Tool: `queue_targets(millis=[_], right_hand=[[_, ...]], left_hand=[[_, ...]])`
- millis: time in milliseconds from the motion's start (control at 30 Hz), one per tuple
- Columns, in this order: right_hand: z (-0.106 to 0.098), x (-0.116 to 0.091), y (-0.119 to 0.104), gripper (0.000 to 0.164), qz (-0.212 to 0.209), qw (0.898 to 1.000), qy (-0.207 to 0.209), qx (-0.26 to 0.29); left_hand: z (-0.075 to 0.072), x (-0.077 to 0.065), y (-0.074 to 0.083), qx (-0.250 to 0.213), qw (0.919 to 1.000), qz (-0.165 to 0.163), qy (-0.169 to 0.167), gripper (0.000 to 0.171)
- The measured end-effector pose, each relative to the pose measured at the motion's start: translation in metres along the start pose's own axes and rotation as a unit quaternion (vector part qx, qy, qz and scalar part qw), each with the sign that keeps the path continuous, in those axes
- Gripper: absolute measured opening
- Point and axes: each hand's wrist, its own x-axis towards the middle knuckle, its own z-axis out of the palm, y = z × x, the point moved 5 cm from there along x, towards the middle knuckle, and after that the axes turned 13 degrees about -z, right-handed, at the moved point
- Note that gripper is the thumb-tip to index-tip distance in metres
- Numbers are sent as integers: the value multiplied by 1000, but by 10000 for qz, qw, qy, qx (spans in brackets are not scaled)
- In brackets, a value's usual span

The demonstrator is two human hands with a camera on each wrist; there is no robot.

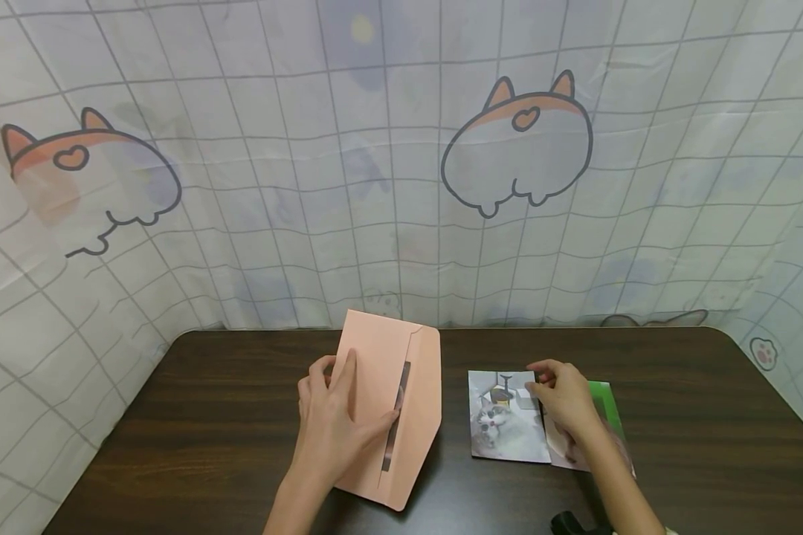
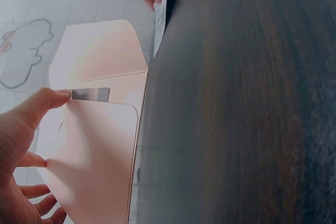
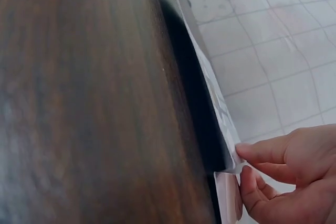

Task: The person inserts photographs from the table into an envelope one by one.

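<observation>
Head view: the pink envelope (image 1: 375, 394) is gripped by the left hand (image 1: 334, 431), and the cat card (image 1: 508, 423), to that hand's right, is pinched at its edge by the right hand (image 1: 565, 394). The green-edged card (image 1: 607, 407) beneath the right hand might be dragged along by a careless pinch; the envelope might be dropped by a loosened left grip.

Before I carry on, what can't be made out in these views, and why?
- Head view: most of the insert, hidden inside the pink envelope.
- Head view: part of the green-edged card, covered by the right hand.
- Head view: what the black object is; the bottom edge cuts it off.
- Right wrist view: the print on the cat card, seen nearly edge-on.
</observation>
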Motion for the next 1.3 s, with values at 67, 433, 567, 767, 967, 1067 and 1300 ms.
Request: queue_targets(millis=[67, 433, 567, 767, 967, 1067, 1300], right_hand=[[0, 0, 0, 28, 63, 9999, 88, 51], [-5, -1, -7, 21, 215, 9988, 249, 354], [-6, -2, -9, 20, 256, 9974, 185, 655], [-9, -2, -12, 20, 209, 9951, 144, 957], [-11, -3, -17, 20, 257, 9928, 49, 1173], [-11, -4, -19, 21, 296, 9917, 3, 1249], [-12, -4, -26, 21, 270, 9906, -84, 1337]], left_hand=[[0, 0, 0, 0, 10000, 0, 1, 98], [-3, -1, 0, -10, 9999, 84, 114, 97], [-3, -1, 0, -19, 10000, 56, 51, 97], [-4, 0, 0, -26, 9999, 85, 75, 96], [-3, 0, 0, -36, 10000, 57, 49, 97], [-3, 0, 0, -29, 10000, 22, 5, 98], [-3, 0, -1, -55, 10000, 16, 3, 97]])
